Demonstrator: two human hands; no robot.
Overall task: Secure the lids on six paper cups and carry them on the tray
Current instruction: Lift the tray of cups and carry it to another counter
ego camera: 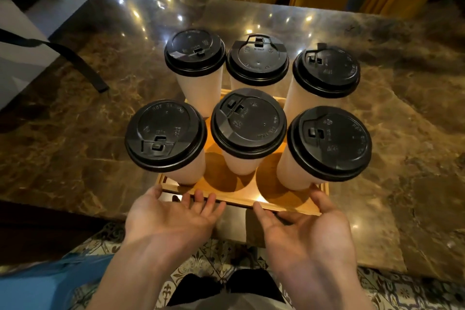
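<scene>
Six white paper cups (pixel 247 163) with black lids (pixel 248 122) pressed on stand upright in two rows of three on a wooden tray (pixel 241 200) on the marble table (pixel 75 133). At 6 o'clock of the tray, the left hand (pixel 171 214) and right hand (pixel 304 221) lie palm-up, fingers spread, fingertips touching its near rim, gripping nothing.

head view | worn high, facing forward-down | close over tray (pixel 241 200) | single view
</scene>
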